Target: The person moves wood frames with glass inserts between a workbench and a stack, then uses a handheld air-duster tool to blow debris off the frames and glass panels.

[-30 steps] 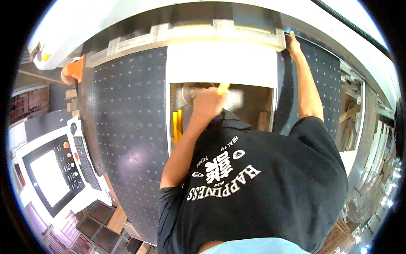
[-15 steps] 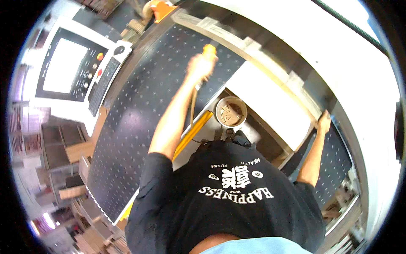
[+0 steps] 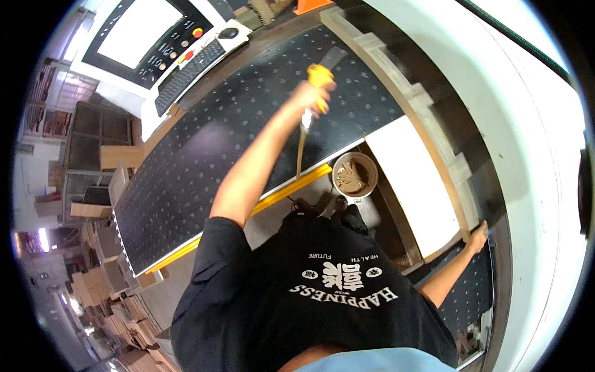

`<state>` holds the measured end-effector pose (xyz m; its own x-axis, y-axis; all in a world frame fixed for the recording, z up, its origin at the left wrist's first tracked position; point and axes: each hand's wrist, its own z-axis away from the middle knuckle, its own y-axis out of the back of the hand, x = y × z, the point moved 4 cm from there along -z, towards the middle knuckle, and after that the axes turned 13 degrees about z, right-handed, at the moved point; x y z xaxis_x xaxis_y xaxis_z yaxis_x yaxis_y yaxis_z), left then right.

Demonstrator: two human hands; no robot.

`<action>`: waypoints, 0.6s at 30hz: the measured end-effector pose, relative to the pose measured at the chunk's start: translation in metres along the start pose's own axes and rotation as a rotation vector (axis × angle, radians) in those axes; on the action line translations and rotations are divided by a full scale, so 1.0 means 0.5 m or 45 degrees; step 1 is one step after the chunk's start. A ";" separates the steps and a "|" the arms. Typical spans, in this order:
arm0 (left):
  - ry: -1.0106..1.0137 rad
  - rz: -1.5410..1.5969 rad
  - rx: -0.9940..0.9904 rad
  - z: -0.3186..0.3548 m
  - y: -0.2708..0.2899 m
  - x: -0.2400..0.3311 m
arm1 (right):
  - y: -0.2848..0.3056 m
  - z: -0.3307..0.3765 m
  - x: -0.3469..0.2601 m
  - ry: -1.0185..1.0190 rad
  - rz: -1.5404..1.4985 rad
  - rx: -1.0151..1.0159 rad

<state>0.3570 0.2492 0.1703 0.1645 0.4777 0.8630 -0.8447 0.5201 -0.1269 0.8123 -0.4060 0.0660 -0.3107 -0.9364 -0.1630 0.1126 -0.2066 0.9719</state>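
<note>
My left hand (image 3: 313, 98) is closed around a yellow air blow gun (image 3: 320, 75), held over the black dotted table (image 3: 248, 130). A thin hose (image 3: 301, 152) hangs from its metal fitting, and its grey front end is blurred. To the right lies a white board (image 3: 415, 180) with a tan far edge. My right hand (image 3: 476, 240) has its fingers closed at the near right corner of that board, by the end of the long edge strip (image 3: 427, 136); the fingertips are partly hidden.
A bucket (image 3: 354, 175) holding wood scraps stands in the gap before me. Yellow bars (image 3: 291, 189) run along the table's near edge. At the far left are a control screen (image 3: 141, 31) and keyboard (image 3: 189, 77). A white machine body (image 3: 514, 124) curves along the right.
My view has turned, so the table and board sit differently in it. The blow gun stays in my left hand, and my right hand is still at the board's corner.
</note>
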 end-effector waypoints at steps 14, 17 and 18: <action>0.101 -0.876 -0.461 0.211 -0.230 -0.150 | 0.022 0.040 -0.030 -0.088 0.079 0.146; 0.076 -0.955 -0.694 0.276 -0.341 -0.177 | 0.006 -0.003 -0.020 0.046 0.090 0.141; -0.005 -0.997 -0.734 0.292 -0.369 -0.175 | 0.010 -0.036 -0.001 0.034 -0.068 0.094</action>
<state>0.4240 0.0081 0.1899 0.5713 -0.1529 0.8063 -0.1174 0.9572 0.2647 0.8301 -0.4115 0.0678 -0.2893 -0.9319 -0.2187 0.0262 -0.2361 0.9714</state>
